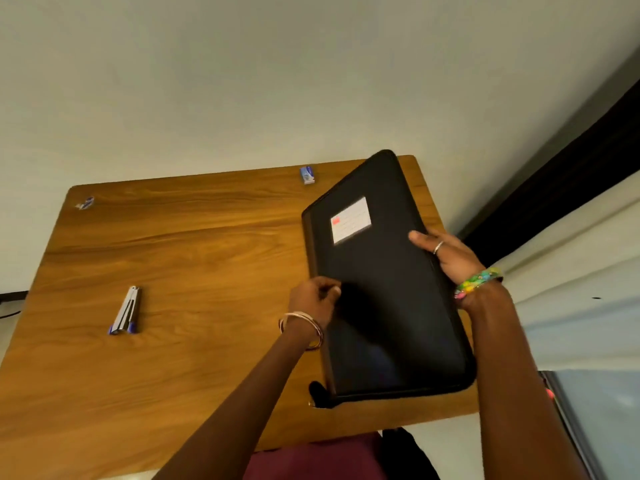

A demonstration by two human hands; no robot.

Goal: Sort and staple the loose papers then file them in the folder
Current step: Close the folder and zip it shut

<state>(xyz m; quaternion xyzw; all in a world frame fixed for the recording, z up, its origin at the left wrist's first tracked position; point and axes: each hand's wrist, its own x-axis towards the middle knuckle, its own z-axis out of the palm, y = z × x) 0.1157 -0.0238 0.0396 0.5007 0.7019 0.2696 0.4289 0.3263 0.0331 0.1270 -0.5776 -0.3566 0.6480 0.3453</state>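
I see the wooden counter first, and everything else I place from the black zip folder, which lies closed at the counter's right side with its far end tipped up. A white label sits on its cover towards the far end, and a zip pull hangs off its near left corner.

My right hand is my firmer grip: fingers wrapped over the folder's right edge. My left hand is curled at the folder's left edge, apparently pinching it or the zip there; I cannot tell which.

Well to the left of the folder lies the stapler. Beyond the folder's far left corner is a small blue staple box, and another small blue item rests far to the left at the counter's back corner.

No loose papers show, so I judge they are either inside the folder or out of view.

Risks: the folder overhangs towards the right edge of the counter; if my right grip slackens while the left tugs the zip, it could slide off. Opening it tilted could spill whatever is inside.
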